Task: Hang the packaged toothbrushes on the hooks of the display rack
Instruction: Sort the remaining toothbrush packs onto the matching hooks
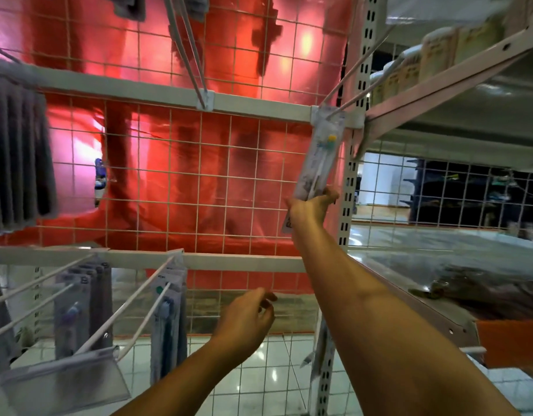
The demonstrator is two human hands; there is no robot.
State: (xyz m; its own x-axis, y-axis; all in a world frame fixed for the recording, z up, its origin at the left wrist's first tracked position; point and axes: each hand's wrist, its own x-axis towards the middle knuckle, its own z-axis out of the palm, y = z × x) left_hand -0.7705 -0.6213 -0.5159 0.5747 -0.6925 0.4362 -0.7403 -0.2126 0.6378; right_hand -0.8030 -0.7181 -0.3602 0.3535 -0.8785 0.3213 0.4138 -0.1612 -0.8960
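We judge the long clear-plastic toothbrush package with the yellow-headed brush [317,163] to be light and a little floppy, its film slick — best pinched low on the card edge, as now. Our right hand [311,207] grips its bottom end, with the pack rising toward one o'clock from the hand; its top sits at the base of the white wire double hook [353,94] on the grey crossbar. Our left hand [248,318] hangs loosely curled at seven o'clock of the pack, holding nothing.

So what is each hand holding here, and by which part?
The right hand grips a packaged toothbrush by its lower end; the left hand holds nothing.
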